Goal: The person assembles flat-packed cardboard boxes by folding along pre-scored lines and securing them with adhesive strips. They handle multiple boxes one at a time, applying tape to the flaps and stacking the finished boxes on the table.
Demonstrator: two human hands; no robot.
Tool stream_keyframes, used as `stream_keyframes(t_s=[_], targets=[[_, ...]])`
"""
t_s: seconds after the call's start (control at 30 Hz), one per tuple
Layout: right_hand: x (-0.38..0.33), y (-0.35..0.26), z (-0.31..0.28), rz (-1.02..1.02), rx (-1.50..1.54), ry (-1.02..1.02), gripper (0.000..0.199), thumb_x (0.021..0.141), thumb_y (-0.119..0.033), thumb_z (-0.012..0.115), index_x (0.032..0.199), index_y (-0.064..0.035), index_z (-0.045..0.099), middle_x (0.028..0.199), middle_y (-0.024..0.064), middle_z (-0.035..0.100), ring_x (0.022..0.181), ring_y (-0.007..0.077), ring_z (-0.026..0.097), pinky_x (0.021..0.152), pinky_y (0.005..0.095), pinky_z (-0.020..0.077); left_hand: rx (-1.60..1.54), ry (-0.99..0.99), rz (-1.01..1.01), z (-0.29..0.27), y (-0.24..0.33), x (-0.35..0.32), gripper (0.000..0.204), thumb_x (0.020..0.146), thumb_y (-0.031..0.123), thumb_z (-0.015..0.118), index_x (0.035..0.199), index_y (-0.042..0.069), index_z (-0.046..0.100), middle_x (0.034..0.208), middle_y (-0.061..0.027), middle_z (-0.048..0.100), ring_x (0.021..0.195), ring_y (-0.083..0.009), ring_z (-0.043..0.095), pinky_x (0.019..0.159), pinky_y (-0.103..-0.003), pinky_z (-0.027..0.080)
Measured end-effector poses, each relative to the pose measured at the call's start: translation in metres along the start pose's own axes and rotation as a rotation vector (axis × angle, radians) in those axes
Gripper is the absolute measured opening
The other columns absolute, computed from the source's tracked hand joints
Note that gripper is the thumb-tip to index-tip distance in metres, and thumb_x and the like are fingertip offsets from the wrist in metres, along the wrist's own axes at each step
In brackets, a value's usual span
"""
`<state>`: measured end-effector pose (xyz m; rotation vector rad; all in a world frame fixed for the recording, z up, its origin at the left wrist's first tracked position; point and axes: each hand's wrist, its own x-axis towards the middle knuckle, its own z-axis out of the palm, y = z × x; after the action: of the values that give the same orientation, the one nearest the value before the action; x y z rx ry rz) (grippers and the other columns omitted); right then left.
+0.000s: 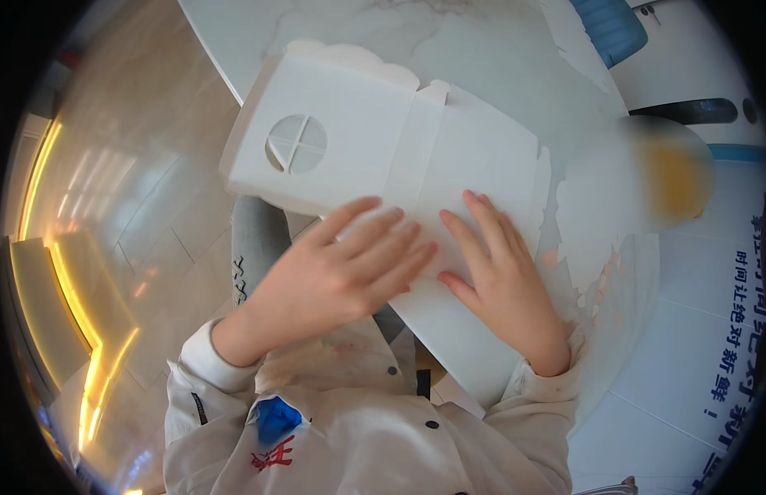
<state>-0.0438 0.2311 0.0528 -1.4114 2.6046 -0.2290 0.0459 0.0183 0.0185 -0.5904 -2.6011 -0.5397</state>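
Note:
A flat white cardboard sheet (358, 124) with crease lines lies on the table. It has a scalloped far edge, a small tab, and a round window (296, 143) divided by crossed bars. Its left part reaches past the table's edge. My left hand (342, 268) is over the sheet's near edge with its fingers stretched out, slightly blurred; whether it touches the card cannot be made out. To the right, my right hand (507, 289) has its fingers spread over the sheet's right panel, fingertips at the card. Neither hand grips anything.
The pale marble-patterned table (474, 49) has its left edge near my knee (259, 235). At the far right stand a blue ribbed object (610, 31) and a white panel with dark print (697, 289). A blurred white-and-yellow round shape (668, 173) covers part of the right side. Tiled floor (152, 214) lies left.

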Motion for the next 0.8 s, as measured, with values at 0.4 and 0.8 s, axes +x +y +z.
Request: stream_keyframes(t_s=[0.4, 0.8], targets=[[-0.032, -0.015, -0.007, -0.093, 0.002, -0.106, 0.07, 0.069, -0.033, 0.082, 0.127, -0.0022, 0.058, 0.145, 0.0201, 0.044, 0.129, 0.035, 0.05, 0.1, 0.0396, 0.0494, 0.12, -0.269, 0.274, -0.008, 0.01, -0.005, 0.029, 0.075, 0.013, 0.071, 0.1, -0.001, 0.069, 0.106, -0.013, 0.065, 0.1, -0.0268, 0.065, 0.087, -0.036, 0.057], [-0.056, -0.025, 0.005, -0.119, 0.154, 0.146, 0.016, 0.075, -0.007, 0.073, 0.087, -0.0009, 0.064, 0.095, 0.0096, 0.063, 0.093, 0.0257, 0.062, 0.077, 0.0326, 0.0528, -0.438, -0.329, -0.091, -0.019, 0.005, -0.005, 0.009, 0.08, 0.005, 0.071, 0.079, -0.001, 0.065, 0.082, -0.0078, 0.063, 0.074, -0.0243, 0.062, 0.058, -0.033, 0.049]])
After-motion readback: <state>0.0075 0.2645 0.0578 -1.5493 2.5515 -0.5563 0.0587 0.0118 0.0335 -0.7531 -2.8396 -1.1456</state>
